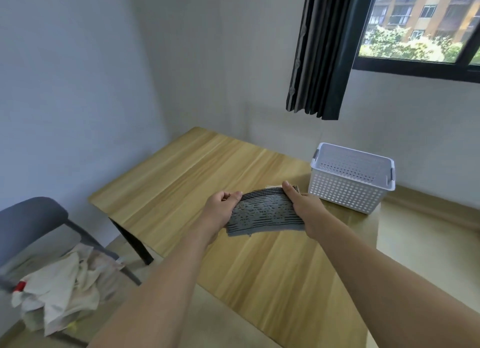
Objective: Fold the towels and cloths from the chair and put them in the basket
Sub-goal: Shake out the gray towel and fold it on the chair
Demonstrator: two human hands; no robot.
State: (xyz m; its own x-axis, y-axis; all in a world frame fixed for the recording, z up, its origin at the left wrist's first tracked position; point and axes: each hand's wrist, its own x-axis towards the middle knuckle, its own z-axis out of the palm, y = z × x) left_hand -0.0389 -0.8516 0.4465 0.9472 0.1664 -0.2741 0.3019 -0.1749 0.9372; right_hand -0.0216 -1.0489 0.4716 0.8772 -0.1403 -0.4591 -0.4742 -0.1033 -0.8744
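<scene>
A folded grey cloth point(263, 212) with dark stripes is held just above the wooden table point(181, 181). My left hand point(220, 208) grips its left edge and my right hand point(302, 204) grips its right edge. A white perforated basket point(348, 189) stands on the table's far right, just beyond my right hand, and looks empty. At the lower left, a grey chair point(31, 217) carries a heap of crumpled white and pale cloths point(62, 285).
The table sits in a corner with walls behind and to the left. A dark curtain point(322, 51) hangs beside a window above the basket. The table's right edge drops off just past the basket. A black table leg point(132, 241) stands near the chair.
</scene>
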